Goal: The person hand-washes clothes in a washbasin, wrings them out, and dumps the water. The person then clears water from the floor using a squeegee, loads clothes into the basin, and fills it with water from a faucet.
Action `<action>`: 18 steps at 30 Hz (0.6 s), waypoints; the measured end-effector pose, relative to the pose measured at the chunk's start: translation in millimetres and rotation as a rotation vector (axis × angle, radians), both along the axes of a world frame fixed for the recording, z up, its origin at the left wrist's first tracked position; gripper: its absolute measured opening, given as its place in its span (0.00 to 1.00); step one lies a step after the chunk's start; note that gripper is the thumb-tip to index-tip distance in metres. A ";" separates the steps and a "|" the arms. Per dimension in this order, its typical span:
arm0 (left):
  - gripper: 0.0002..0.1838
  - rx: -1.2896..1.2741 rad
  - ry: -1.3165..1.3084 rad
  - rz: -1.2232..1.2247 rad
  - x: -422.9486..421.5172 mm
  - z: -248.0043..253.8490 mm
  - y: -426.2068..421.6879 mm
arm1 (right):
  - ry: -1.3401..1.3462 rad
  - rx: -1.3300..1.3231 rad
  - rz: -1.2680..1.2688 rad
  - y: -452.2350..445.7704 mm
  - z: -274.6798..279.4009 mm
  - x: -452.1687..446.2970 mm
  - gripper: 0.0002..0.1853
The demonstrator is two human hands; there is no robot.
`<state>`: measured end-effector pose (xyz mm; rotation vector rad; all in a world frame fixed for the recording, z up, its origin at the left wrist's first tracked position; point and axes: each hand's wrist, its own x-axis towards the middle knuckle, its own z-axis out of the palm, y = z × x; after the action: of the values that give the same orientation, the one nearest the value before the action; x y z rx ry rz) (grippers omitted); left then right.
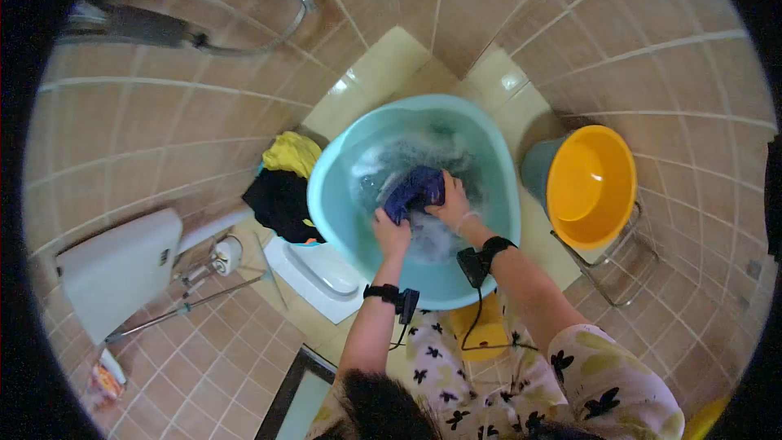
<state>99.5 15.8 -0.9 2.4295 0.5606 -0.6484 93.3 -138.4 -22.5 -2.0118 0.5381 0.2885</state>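
dark blue cloth [418, 190] in both hands, work only part done

your left hand [393, 232] grips its near end and your right hand [450, 202] pinches the other — both holds narrow, on bunched fabric; it sits mid-basin [496, 155], amid foamy water [433, 246]; with suds all around it, the work on this piece looks under way rather than finished; yellow cloth [292, 153] and black cloth [281, 200] lie outside, beside the basin's left rim — whether those are done or waiting, i cannot tell
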 end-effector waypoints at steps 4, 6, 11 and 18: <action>0.36 -0.106 -0.009 0.012 -20.9 -161.1 -20.8 | 0.454 -0.358 0.570 10.0 -107.0 -9.1 0.44; 0.39 -0.011 0.272 0.088 -7.2 -186.8 -38.3 | 0.540 -0.335 0.677 23.1 -173.0 -23.7 0.32; 0.35 -0.002 0.312 -0.226 -6.6 -260.9 -7.9 | 0.546 -0.361 0.787 21.4 -266.3 -38.1 0.18; 0.21 -0.017 0.107 0.002 29.9 -90.2 43.1 | 0.327 -0.208 0.118 -13.8 -66.5 5.4 0.12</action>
<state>129.4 58.8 -91.1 2.3887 0.5979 -0.7826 98.7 -152.2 -89.0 -2.2162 0.6765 0.6647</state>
